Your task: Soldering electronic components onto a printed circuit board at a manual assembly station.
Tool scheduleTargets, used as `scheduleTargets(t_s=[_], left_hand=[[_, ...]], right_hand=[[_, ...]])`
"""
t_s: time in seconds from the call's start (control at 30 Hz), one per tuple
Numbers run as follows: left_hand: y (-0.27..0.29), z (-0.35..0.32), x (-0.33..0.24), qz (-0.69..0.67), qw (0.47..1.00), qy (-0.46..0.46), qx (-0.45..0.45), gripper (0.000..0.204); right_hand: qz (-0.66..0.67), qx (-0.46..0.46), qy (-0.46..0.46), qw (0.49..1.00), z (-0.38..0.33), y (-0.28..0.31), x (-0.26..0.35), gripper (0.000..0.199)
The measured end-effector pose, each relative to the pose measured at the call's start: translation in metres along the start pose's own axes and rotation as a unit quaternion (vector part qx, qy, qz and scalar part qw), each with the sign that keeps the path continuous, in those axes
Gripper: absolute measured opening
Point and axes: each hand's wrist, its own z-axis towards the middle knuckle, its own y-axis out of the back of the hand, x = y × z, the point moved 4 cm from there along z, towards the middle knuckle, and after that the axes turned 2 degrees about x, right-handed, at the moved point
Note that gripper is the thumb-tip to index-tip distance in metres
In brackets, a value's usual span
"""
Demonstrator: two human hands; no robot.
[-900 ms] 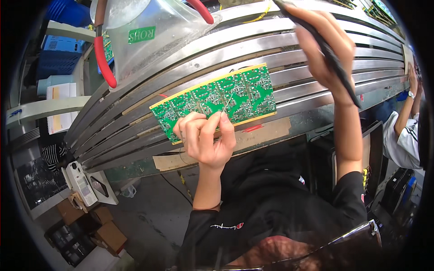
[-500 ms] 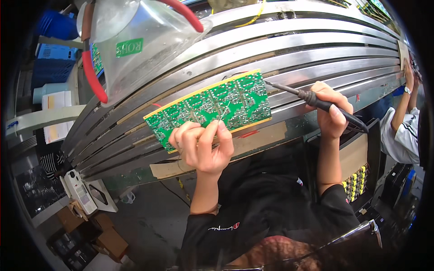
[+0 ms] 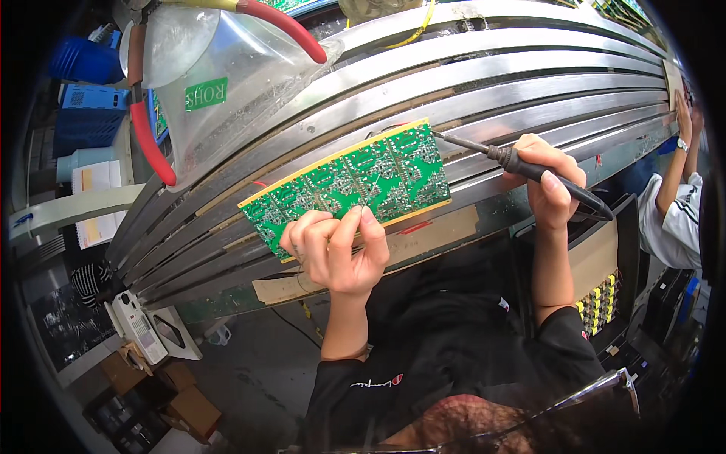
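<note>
A green circuit board (image 3: 408,163) with yellowish long edges lies tilted across the metal rails, its face covered in small solder points. My left hand (image 3: 344,253) is closed in a pinch over its near edge. Between thumb and forefinger is a thin silvery solder wire (image 3: 374,182), hard to make out against the board; a fine strand also loops below the hand. In my right hand (image 3: 550,185) I grip a black-handled soldering iron (image 3: 522,165). Its tip points left, by the board's far right corner; whether it touches cannot be told.
Long metal rails (image 3: 522,68) cross the bench. Red-handled pliers (image 3: 281,24) and a clear plastic bag (image 3: 200,125) with a green label are close at upper left. Cardboard (image 3: 439,233) lies along the near edge. Another person's arm (image 3: 669,181) reaches in at far right.
The view has shifted slightly, moving the pliers and bag a little left. Both hands keep their holds; the left fingertips sit slightly lower on the board, with less wire showing.
</note>
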Motion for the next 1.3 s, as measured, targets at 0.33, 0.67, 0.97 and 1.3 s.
scheduleTargets(t_s=[0.33, 0.67, 0.97, 1.3], left_hand=[[0.003, 0.002, -0.003, -0.008, 1.0, -0.001, 0.011, 0.016], [0.004, 0.003, -0.004, -0.018, 1.0, 0.005, 0.007, 0.015], [0.011, 0.007, -0.003, -0.063, 0.998, -0.002, 0.005, 0.018], [0.055, -0.004, 0.044, -0.004, 0.993, 0.114, -0.037, 0.01]], right_hand=[[-0.021, 0.026, 0.01, 0.999, 0.0, -0.003, 0.002, 0.041], [-0.015, -0.031, 0.05, 0.998, 0.008, -0.007, 0.007, 0.04], [-0.146, -0.122, 0.089, 0.978, 0.088, -0.022, 0.037, 0.039], [-0.368, 0.025, 0.176, 0.913, 0.102, -0.047, 0.025, 0.033]])
